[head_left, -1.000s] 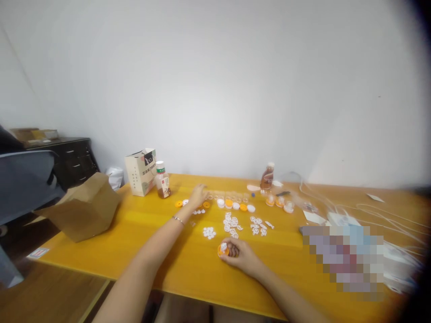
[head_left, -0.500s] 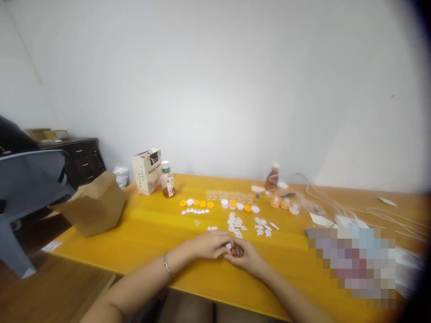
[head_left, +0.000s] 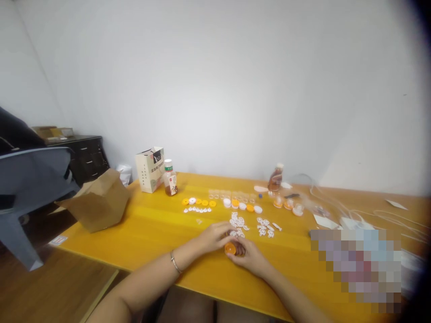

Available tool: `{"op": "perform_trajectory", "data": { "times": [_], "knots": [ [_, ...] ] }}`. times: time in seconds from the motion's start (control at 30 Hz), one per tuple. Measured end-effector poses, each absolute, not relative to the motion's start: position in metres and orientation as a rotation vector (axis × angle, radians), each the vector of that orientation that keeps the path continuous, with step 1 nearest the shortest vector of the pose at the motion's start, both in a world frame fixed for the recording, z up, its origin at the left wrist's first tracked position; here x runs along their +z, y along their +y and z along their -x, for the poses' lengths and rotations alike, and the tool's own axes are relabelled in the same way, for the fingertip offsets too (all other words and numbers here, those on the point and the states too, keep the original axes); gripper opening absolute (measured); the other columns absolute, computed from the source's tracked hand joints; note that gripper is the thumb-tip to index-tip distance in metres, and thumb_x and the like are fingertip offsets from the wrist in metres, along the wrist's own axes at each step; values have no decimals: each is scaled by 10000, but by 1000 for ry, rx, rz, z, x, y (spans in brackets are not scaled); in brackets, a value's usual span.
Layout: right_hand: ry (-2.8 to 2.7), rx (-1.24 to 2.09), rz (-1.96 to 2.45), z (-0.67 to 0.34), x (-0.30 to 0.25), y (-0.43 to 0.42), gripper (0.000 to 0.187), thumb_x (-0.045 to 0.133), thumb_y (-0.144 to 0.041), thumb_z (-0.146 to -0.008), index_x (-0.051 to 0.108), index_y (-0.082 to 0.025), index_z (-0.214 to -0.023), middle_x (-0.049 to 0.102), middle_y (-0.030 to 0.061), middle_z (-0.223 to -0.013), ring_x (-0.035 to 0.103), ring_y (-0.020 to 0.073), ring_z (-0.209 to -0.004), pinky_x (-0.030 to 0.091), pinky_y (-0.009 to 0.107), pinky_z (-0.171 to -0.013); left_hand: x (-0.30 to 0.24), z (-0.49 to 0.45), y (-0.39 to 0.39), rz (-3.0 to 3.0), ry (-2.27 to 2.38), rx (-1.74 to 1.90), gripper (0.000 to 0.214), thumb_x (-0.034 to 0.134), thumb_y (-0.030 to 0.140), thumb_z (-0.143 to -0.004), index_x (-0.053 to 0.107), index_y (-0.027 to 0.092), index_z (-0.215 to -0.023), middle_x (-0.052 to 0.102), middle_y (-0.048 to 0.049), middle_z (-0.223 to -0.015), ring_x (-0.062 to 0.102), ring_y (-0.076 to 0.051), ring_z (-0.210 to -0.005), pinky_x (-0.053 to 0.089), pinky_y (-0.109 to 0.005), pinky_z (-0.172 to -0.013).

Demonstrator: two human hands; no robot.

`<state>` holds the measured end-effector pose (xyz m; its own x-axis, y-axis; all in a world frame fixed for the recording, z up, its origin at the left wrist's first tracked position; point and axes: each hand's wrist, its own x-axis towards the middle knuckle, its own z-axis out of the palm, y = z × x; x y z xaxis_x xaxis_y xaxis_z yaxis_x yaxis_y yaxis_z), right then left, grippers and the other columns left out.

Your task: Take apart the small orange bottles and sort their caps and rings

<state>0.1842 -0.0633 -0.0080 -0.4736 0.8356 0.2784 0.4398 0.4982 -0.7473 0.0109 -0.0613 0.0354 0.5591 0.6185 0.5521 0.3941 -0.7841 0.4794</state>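
Reaching in over the near edge of the wooden table (head_left: 151,229) from the bottom of the frame, wearing a thin bracelet (head_left: 175,261) on the left wrist. Gripping an orange cap (head_left: 230,248) low in the frame, just right of centre, in the right hand (head_left: 251,256), with fingers closed about its side and its round face turned toward the camera. Holding the left hand (head_left: 215,237) just beside it, palm down, with fingers bent toward the cap's far rim; cannot tell whether touching it or pinching something small. At lower right, a pixelated patch (head_left: 357,269).

Just beyond the hands, two loose clusters of white openwork pieces (head_left: 265,226), right of centre. Farther up, left of these, a row of small white pieces (head_left: 197,209), then a row of yellow and white discs (head_left: 198,202). Level with the discs, near centre, a line of orange and white caps (head_left: 242,206), with clear cups (head_left: 232,197) behind.

Toward the table's far side, a brown bottle (head_left: 275,178) right of centre, and on the left a bottle with a green band (head_left: 170,179) beside a printed paper bag (head_left: 150,170). Behind everything, a pale wall (head_left: 215,89).
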Motion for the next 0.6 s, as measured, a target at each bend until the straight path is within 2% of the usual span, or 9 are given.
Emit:
{"op": "perform_trajectory", "data": {
  "times": [0.13, 0.23, 0.3, 0.43, 0.6],
  "knots": [
    [-2107, 905, 1023, -184, 1, -67, 248, 605, -317, -686, 563, -169, -880, 405, -61, -564, 369, 79, -496, 305, 197, -458, 30, -6, -60, -2330, 922, 1165, 227, 519, 306, -816, 544, 143, -972, 597, -66, -969, 555, -131, -824, 447, -221, -728],
    [-2050, 998, 1056, -186, 7, -69, 366, 661, -367, -638, 570, -183, -941, 435, -62, -564, 387, 86, -494, 314, 202, -462, 28, -5, -59, -2290, 1001, 1134, 246, 527, 336, -809, 553, 150, -968, 625, -39, -882, 562, -114, -735, 451, -212, -678],
    [-1965, 1027, 1075, -189, 12, -68, 397, 676, -413, -614, 581, -190, -929, 467, -54, -571, 412, 97, -503, 334, 211, -476, 28, -5, -58, -2306, 1029, 1110, 257, 527, 361, -808, 571, 155, -955, 632, -26, -836, 555, -104, -688, 449, -208, -658],
    [-1697, 989, 1072, -195, 24, -61, 347, 561, -514, -695, 600, -184, -797, 544, -9, -614, 496, 138, -578, 403, 245, -555, 26, -5, -55, -2284, 1046, 1149, 278, 528, 377, -807, 574, 158, -973, 638, -25, -832, 569, -111, -715, 455, -211, -678],
    [-1670, 1087, 1028, -186, 42, -54, 327, 570, -494, -698, 609, -176, -767, 604, 5, -666, 545, 142, -622, 433, 249, -606, 26, -5, -50, -2435, 1040, 1132, 260, 528, 373, -814, 571, 178, -981, 639, -25, -891, 582, -123, -800, 446, -215, -741]
  ]
}}
